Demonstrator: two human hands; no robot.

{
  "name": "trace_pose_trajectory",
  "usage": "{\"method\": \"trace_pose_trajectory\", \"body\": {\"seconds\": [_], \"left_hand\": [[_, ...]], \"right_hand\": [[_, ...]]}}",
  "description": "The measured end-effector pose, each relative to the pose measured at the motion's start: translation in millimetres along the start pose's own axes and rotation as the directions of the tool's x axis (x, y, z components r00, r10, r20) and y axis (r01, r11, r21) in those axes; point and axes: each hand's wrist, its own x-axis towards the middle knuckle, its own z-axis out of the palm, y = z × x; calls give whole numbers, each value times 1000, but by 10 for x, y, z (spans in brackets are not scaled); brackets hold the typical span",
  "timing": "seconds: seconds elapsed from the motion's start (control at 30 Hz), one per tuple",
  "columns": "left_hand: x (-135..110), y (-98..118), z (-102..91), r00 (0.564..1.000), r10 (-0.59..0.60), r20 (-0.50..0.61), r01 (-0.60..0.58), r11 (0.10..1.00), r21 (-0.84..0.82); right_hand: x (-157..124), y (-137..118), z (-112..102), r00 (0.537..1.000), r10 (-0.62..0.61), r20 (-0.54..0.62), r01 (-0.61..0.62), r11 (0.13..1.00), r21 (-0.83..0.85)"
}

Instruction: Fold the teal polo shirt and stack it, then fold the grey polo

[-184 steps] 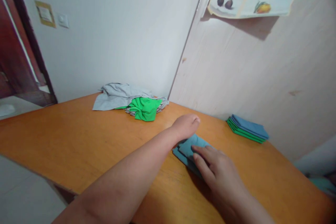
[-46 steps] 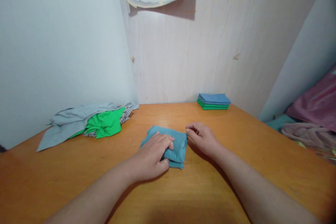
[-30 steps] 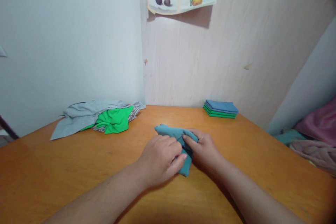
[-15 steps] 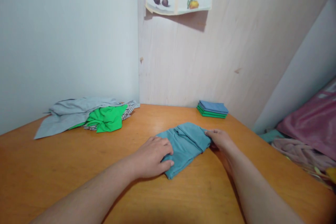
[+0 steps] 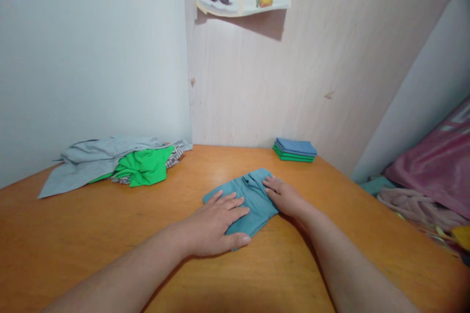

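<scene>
A teal cloth, folded over on itself, lies at a slant on the wooden table in front of me. Creases bunch along its far edge. My left hand rests flat on its near left part, fingers spread and thumb at the near edge. On the right end of the cloth lies my right hand, its fingers stretched out over the fabric and not pinching it. Both palms hide parts of the cloth.
A loose heap at the back left holds a grey cloth, a bright green cloth and striped fabric. Folded blue and green cloths are stacked at the table's back right. Pink fabric lies beyond the right edge.
My right hand has let go of the cloth's right edge and moved left onto its top. My left hand has flattened and spread its fingers. The view has shifted slightly.
</scene>
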Motion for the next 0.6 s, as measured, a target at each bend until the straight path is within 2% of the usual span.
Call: {"method": "trace_pose_trajectory", "body": {"seconds": [0.1,0.2,0.3,0.47,0.53,0.6], "left_hand": [[7,17,-15,1000,-12,12,12,1000,4],[13,32,-33,1000,-17,14,17,1000,7],[28,20,-30,1000,-16,-25,16,1000,-3],[67,-55,37,994,-9,-110,10,1000,9],[68,-83,68,995,10,-101,-7,1000,29],[61,-103,92,997,23,-75,-20,999,49]], "right_hand": [[50,53,-89,993,112,-47,-101,978,180],[84,52,-196,978,165,-127,-140,973,186],[110,-30,-233,972,153,-179,-135,985,106],[193,-250,-181,991,59,-120,-67,996,-64],[225,-288,-136,997,24,-69,-37,982,-187],[242,-270,-77,999,3,50,15,934,-357]]}}
